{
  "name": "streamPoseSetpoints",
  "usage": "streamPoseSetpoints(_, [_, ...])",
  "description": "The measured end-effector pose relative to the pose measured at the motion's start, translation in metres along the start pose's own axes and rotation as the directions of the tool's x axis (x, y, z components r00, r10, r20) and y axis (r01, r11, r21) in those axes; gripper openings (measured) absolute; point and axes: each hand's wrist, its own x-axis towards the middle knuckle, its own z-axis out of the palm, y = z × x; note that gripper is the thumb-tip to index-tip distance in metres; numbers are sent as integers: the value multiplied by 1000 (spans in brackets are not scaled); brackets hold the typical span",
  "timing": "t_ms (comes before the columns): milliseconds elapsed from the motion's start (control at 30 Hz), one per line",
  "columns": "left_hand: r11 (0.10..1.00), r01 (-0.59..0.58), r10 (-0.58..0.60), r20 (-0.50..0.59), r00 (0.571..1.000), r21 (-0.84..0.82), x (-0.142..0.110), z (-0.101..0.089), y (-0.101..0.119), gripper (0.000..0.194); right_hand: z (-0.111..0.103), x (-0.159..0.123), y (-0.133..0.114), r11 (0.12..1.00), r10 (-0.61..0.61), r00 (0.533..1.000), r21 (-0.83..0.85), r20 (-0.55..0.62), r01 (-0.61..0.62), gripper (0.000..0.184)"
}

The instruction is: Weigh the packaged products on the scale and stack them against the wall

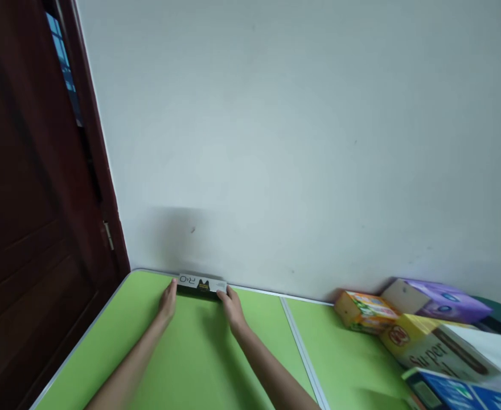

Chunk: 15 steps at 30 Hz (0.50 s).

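A flat, narrow grey-white box with black lettering lies at the far edge of the green table, against the white wall. My left hand touches its left end and my right hand touches its right end. Both arms are stretched forward. The fingers of each hand press against the box's ends, holding it between them.
A dark wooden door stands at the left. At the right of the table lie several cartons: an orange-yellow box, a purple pack, a yellow and white box and a blue box. A metal seam divides the tabletop.
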Motion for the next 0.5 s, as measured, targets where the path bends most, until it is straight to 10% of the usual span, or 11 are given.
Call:
streamPoseSetpoints(300, [992, -3, 6, -27, 1000, 126, 13, 7, -4, 56, 9, 16, 14, 999, 42, 994, -5, 98, -42, 59])
streamPoseSetpoints(500, [979, -128, 106, 143, 984, 157, -93, 23, 21, 59, -74, -79, -26, 996, 84, 964, -15, 253, -83, 58])
